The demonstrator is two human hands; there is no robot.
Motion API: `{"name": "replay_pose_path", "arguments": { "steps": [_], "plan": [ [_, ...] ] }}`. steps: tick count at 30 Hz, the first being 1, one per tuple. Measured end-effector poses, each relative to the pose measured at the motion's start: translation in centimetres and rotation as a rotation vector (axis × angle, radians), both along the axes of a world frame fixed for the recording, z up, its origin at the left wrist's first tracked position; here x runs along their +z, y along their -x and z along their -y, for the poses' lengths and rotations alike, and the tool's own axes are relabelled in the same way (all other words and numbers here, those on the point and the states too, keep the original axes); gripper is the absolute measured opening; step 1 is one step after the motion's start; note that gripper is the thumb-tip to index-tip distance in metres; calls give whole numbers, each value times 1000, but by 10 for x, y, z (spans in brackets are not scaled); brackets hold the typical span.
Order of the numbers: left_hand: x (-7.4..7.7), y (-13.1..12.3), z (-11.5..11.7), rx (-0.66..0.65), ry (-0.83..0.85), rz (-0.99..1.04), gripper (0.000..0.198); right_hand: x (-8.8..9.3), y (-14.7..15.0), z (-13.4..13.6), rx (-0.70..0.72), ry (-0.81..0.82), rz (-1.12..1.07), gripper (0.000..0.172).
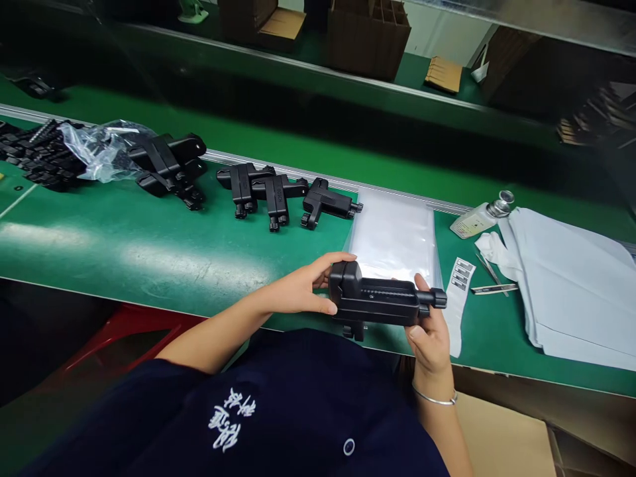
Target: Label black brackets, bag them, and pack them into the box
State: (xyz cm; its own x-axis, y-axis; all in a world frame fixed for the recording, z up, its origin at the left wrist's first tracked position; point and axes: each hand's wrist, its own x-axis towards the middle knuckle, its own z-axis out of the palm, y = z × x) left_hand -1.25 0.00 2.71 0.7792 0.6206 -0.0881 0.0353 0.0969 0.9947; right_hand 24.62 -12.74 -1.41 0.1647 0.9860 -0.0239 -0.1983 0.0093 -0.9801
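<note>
Green worktop point(124, 245) runs across the view below a shelf point(417, 73) carrying cardboard boxes point(365, 43). I hold one black plastic clamp point(382, 305) above the worktop's near edge, just this side of the clear plastic bags point(397, 228). My left hand point(308, 291) is closed on its broad end; my right hand point(431, 341) grips the end with the knob point(438, 298). Three similar clamps point(330, 202) lie left of the bags; label strip point(456, 315), tweezers point(494, 289) and white bottle point(474, 222) lie right of them
</note>
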Motion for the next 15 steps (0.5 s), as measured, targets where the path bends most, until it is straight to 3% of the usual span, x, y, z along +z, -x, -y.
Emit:
{"name": "replay_pose_path", "arguments": {
  "steps": [5,11,15],
  "plan": [
    [4,7,3,-8,-78,-24,82,3,1,-7,65,-46,23,75],
    [4,6,5,-6,-81,-50,92,9,17,-15,-109,18,177,73],
    [1,8,8,-2,-113,-70,95,9,23,-12,-127,11,163,72]
  ]
}}
